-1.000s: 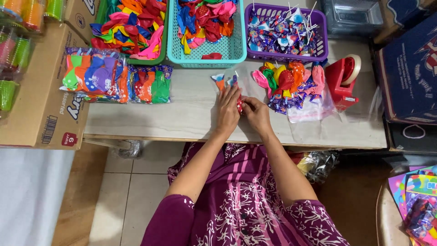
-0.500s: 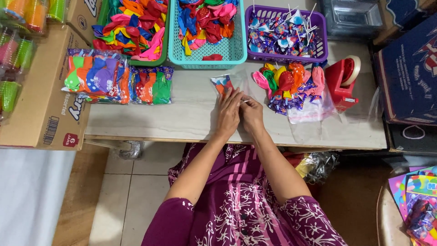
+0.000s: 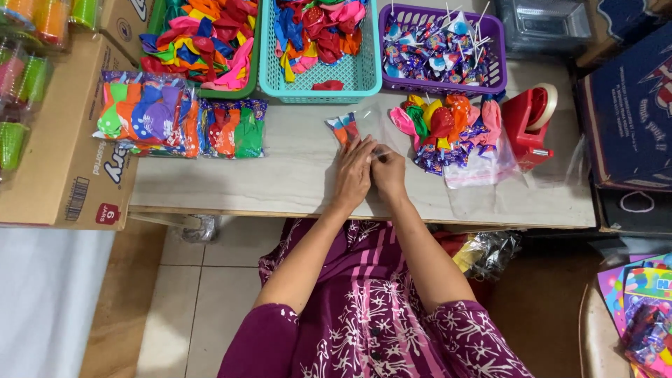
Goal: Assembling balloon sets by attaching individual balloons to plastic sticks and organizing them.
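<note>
My left hand (image 3: 353, 175) and my right hand (image 3: 388, 173) press side by side on a small clear packet of coloured balloons (image 3: 345, 129) that lies on the pale tabletop (image 3: 294, 175). The packet's far end sticks out beyond my fingertips; the near end is hidden under my hands. A thin clear strip, perhaps tape, shows between my fingers at the right hand. Both hands are flat, fingers together, on the packet.
A red tape dispenser (image 3: 530, 122) stands to the right, next to a pile of balloons and sweets on plastic bags (image 3: 451, 129). Green (image 3: 250, 77), teal (image 3: 322, 77) and purple (image 3: 483, 84) baskets line the back. Filled balloon packets (image 3: 178, 115) lie left, by a cardboard box (image 3: 66, 175).
Both hands have stayed on the packet, shifting slightly nearer together and flattening over it. Nothing else has moved.
</note>
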